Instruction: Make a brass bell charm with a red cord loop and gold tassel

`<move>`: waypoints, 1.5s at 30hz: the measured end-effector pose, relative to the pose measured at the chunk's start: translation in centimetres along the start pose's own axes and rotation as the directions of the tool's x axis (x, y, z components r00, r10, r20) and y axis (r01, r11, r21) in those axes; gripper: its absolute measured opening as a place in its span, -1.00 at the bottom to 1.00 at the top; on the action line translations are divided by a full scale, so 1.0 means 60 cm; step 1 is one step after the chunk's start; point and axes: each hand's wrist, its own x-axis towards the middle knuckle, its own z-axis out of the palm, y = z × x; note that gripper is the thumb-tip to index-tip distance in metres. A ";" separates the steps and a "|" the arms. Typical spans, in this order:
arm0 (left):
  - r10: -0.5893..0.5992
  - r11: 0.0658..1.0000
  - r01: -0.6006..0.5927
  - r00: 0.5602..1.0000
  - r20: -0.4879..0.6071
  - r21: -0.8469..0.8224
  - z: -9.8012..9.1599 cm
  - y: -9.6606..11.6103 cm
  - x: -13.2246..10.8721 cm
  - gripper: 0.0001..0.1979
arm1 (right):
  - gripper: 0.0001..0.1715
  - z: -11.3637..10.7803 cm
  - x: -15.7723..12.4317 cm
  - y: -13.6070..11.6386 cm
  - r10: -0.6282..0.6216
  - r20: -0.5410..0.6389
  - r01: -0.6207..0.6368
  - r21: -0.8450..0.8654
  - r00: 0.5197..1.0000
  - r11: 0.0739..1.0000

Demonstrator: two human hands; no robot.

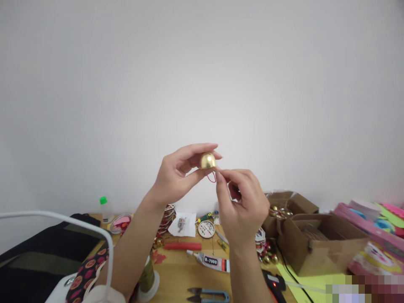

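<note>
A shiny gold bell (208,160), dome side up, is held between the thumb and fingers of my left hand (179,170), raised above the table against the white wall. Just below the bell's rim hangs a small loop of red cord (211,177). My right hand (243,195) pinches with thumb and forefinger close under the bell, at the cord. The exact spot of that pinch is partly hidden by the fingertips.
On the wooden table lie thread snips (208,295), a B-7000 glue tube (211,261), a red stick (183,245) and a round tag (206,229). A thread spool (147,280) stands front left. Cardboard boxes (322,244) and a glue gun (274,283) are right. A white cable arcs left.
</note>
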 end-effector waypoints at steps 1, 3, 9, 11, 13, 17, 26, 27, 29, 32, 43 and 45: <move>0.007 1.000 -0.007 1.000 0.000 -0.001 0.000 0.001 0.001 -0.66 | -0.83 0.000 0.001 -0.001 0.001 -0.006 -0.001 0.001 1.000 1.000; 0.024 1.000 -0.024 1.000 0.012 -0.013 0.000 0.003 0.003 -0.65 | -0.84 0.000 0.003 -0.004 0.002 -0.017 -0.002 0.002 1.000 1.000; 0.108 0.993 -0.106 0.993 0.056 -0.047 0.000 0.002 0.009 -0.61 | -0.84 0.004 0.012 -0.008 -0.070 -0.058 0.070 -0.017 0.996 0.997; 0.129 0.991 -0.126 0.989 0.065 -0.055 0.000 0.001 0.010 -0.61 | -0.85 0.006 0.014 -0.009 -0.088 -0.076 0.087 -0.018 0.993 0.996; 0.140 0.989 -0.136 0.988 0.070 -0.054 -0.001 0.001 0.010 -0.60 | -0.84 0.006 0.016 -0.010 -0.094 -0.073 0.093 -0.023 0.993 0.995; 0.143 0.989 -0.140 0.986 0.084 -0.045 -0.002 0.000 0.010 -0.57 | -0.85 0.002 0.018 -0.011 -0.113 -0.058 0.111 -0.037 0.992 0.993; 0.142 0.990 -0.140 0.987 0.079 -0.030 -0.002 0.006 0.012 -0.60 | -0.85 -0.002 0.025 -0.012 -0.150 -0.046 0.148 -0.062 0.988 0.987; 0.140 0.990 -0.138 0.987 0.077 -0.027 -0.002 0.006 0.012 -0.60 | -0.85 -0.003 0.025 -0.013 -0.151 -0.045 0.148 -0.062 0.987 0.987; 0.138 0.990 -0.137 0.988 0.072 -0.022 -0.002 0.006 0.012 -0.60 | -0.84 -0.003 0.026 -0.013 -0.156 -0.046 0.153 -0.067 0.987 0.986; 0.142 0.990 -0.141 0.987 0.073 -0.014 -0.002 0.007 0.012 -0.60 | -0.84 -0.004 0.027 -0.015 -0.172 -0.054 0.167 -0.088 0.984 0.982; 0.163 0.987 -0.163 0.984 0.073 0.000 -0.001 0.010 0.014 -0.60 | -0.86 -0.006 0.031 -0.016 -0.220 -0.040 0.215 -0.111 0.975 0.970; 0.168 0.986 -0.168 0.983 0.077 0.000 -0.001 0.010 0.014 -0.60 | -0.87 -0.008 0.032 -0.016 -0.225 -0.037 0.220 -0.114 0.974 0.969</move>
